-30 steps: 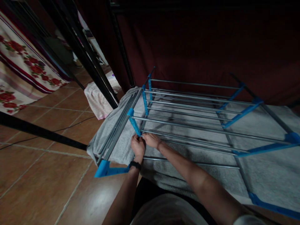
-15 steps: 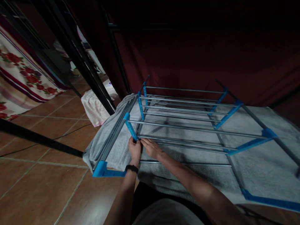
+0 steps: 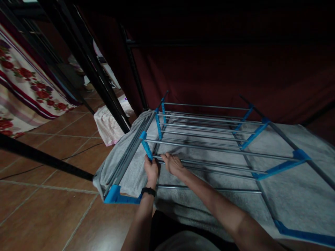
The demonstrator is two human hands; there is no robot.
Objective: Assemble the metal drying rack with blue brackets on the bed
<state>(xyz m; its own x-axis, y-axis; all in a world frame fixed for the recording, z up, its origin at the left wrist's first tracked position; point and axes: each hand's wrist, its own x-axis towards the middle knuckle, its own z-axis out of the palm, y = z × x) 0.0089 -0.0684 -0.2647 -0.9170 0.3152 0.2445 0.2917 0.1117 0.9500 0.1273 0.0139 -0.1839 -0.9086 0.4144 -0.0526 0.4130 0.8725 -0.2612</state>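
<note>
Nearest, the left hand [image 3: 151, 169], a black band on its wrist, is clenched on the lower end of a blue plastic bracket [image 3: 146, 150] of the drying rack [image 3: 209, 139]. Just beside it, the right hand [image 3: 174, 164] lies over a grey metal rod [image 3: 209, 162], fingers curled on it. The rack lies flat on a grey towel [image 3: 288, 195] on the tiled floor [image 3: 52, 202], its blue corner piece [image 3: 115, 196] at the towel's near left edge. Farther left lies a pink striped cloth [image 3: 110, 122].

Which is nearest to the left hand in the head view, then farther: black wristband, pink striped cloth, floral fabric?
1. black wristband, on the left hand's own wrist.
2. pink striped cloth, on the floor, up and to the left.
3. floral fabric, at the far left edge.
</note>
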